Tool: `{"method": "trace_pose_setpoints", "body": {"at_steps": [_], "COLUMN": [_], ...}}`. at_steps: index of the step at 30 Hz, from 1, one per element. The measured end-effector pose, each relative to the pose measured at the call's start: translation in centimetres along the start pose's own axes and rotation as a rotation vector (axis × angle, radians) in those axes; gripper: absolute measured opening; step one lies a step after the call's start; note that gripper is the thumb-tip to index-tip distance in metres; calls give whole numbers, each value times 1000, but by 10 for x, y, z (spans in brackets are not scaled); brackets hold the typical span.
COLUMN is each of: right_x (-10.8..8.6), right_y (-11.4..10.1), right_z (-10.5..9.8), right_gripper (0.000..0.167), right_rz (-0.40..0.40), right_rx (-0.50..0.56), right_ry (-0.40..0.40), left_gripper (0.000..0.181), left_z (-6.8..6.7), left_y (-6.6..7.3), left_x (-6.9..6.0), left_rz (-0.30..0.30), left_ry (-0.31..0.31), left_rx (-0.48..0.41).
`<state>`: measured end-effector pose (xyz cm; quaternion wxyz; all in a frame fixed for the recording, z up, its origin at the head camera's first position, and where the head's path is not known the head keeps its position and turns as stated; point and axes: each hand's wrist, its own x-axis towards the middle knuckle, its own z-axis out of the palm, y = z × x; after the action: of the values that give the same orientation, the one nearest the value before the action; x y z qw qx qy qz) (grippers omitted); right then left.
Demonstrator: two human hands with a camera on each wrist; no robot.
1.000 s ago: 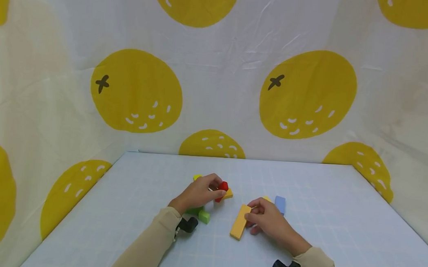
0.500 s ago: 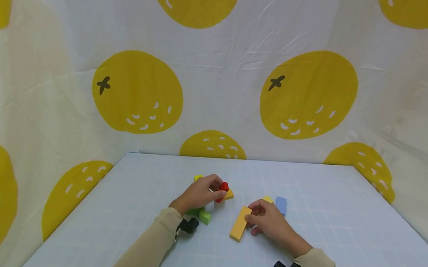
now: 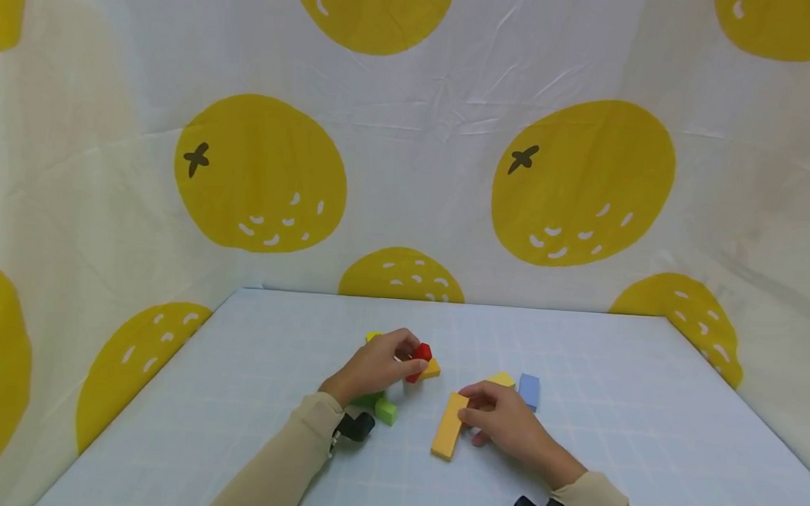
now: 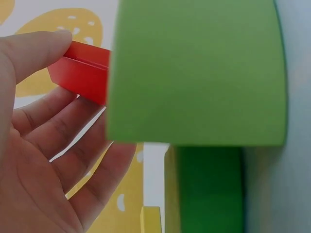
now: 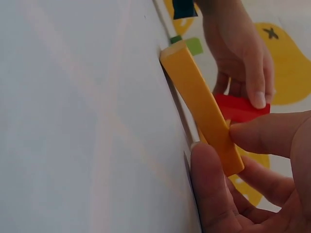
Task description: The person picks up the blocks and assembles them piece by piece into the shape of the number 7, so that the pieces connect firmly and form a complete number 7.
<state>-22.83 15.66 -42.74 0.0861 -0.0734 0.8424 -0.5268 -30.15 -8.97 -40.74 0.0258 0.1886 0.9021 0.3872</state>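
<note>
My left hand [image 3: 376, 366] pinches a red block [image 3: 421, 356] between thumb and fingers, above the table left of centre. The left wrist view shows the thumb on top of that red block [image 4: 82, 73] and fingers beneath it; a nearer green block hides its right end. In my right hand [image 3: 511, 423] is a long orange-yellow block [image 3: 449, 427], gripped near its far end by thumb and fingertips. Seen from the right wrist, this long block [image 5: 201, 107] slants close to the table surface; whether it touches is unclear.
A light green block [image 3: 386, 412] and a darker green one [image 3: 368, 399] lie under the left wrist. Behind the left hand are an orange block [image 3: 432, 369] and a yellow block [image 3: 372, 335]. A yellow block [image 3: 502, 379] and a blue block [image 3: 529, 391] lie beyond the right hand.
My right hand has shifted slightly left and toward me with the long block, and more of the yellow block behind it shows. The left hand keeps still with the red block.
</note>
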Motion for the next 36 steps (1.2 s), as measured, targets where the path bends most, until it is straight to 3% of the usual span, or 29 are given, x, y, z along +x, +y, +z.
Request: {"method": "trace_pose_setpoints", "body": {"at_steps": [18,30,36], "right_x": [0,-6,-7], "right_y": [-9,-9,-6], "right_z": [-2,-3,-3], "right_gripper": [32,31,30], "right_rz": [-16,-14,-46], "right_rx": [-54,-94,-120], "right_ry": [-53,-102,-149], "left_gripper": [28,30,30], "left_z": [-3,-2,0], "left_y": [8,6,5], "left_x": [0,-3,-5], "left_rz": [-44,20,13], "left_ry": [24,12,9], "left_rx": [-32,-33,-29]}}
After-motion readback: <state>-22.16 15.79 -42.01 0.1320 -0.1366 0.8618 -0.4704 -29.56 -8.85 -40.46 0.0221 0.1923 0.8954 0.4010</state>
